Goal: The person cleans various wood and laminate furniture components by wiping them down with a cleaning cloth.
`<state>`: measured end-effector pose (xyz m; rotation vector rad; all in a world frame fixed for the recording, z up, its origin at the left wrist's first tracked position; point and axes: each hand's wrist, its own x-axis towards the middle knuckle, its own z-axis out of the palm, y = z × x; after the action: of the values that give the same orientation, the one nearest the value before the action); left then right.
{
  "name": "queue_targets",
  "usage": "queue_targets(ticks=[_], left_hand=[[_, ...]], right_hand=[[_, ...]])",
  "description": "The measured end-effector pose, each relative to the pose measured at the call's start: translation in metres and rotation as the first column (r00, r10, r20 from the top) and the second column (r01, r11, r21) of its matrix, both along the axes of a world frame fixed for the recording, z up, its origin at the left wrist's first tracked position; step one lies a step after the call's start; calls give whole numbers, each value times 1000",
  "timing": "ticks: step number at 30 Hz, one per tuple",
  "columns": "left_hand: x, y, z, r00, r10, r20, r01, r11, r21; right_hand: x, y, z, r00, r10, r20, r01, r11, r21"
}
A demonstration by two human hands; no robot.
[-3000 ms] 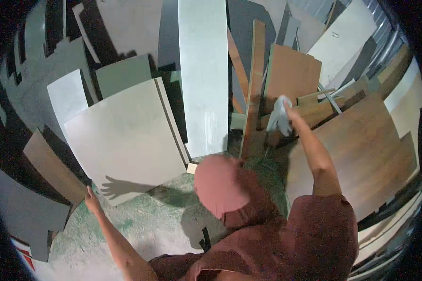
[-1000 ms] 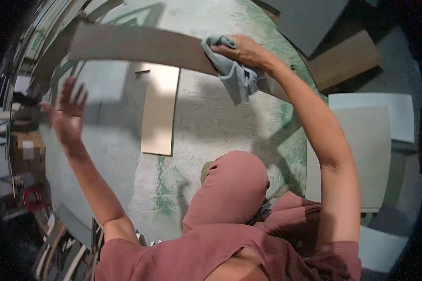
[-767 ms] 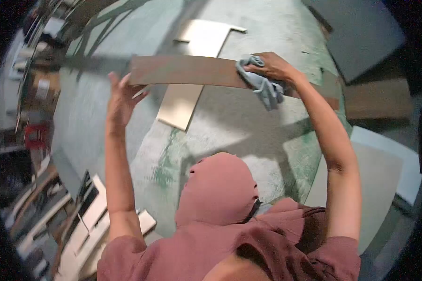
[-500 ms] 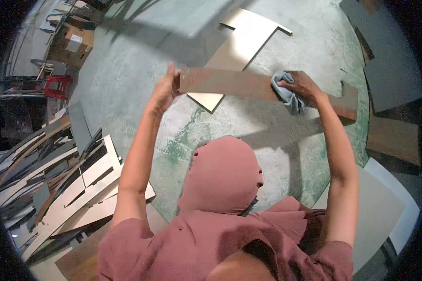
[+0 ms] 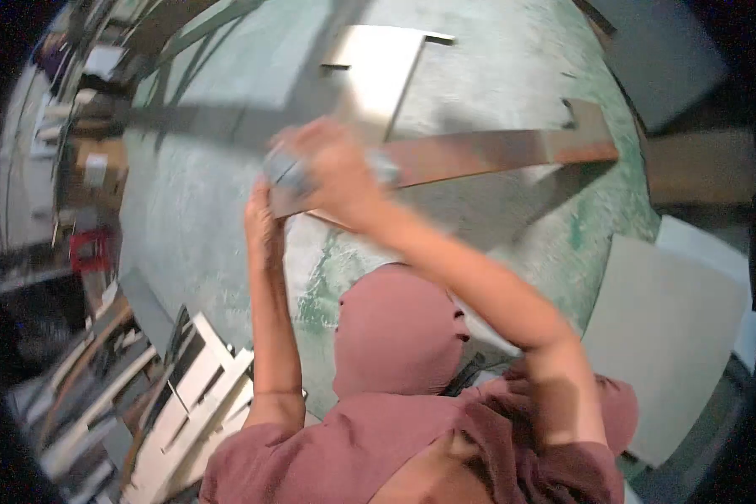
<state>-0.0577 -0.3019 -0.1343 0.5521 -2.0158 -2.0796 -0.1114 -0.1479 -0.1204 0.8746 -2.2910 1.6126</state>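
Note:
A long brown wooden board (image 5: 496, 155) stretches across the view, held up off the floor at its left end. My left hand (image 5: 265, 223) is closed on that left end, its fingers partly hidden behind the board and the other hand. Smeared by motion, my right hand (image 5: 338, 172) presses a blue-grey cloth (image 5: 287, 170) against the board close to my left hand. The board's far right end has a notch and casts a shadow on the floor. Beyond it, a pale notched panel (image 5: 382, 71) lies on the floor, partly covered by my right hand and the board.
Pale and dark offcuts (image 5: 189, 395) are heaped at the lower left. A red stool (image 5: 91, 249) and a cardboard box (image 5: 101, 164) stand at the left. Grey panels (image 5: 668, 328) lie at the right, with dark boards (image 5: 701, 168) above them. Green-grey floor (image 5: 202, 202) surrounds me.
My right hand has swept the cloth leftward along the board, from near its right part to beside my left hand. The board has tilted, its left end now lower and nearer. The view has shifted.

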Motion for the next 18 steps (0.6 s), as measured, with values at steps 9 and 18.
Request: queue_targets(ticks=[9,18], left_hand=[[-2,7,-2,987,82,135,-88,995,37],[7,-5,-31,982,82,171,-92,994,54]], right_hand=[[-9,108,-79,982,-177,-68,180,759,626],[-60,374,-184,550,-821,-154,622,279,732]])
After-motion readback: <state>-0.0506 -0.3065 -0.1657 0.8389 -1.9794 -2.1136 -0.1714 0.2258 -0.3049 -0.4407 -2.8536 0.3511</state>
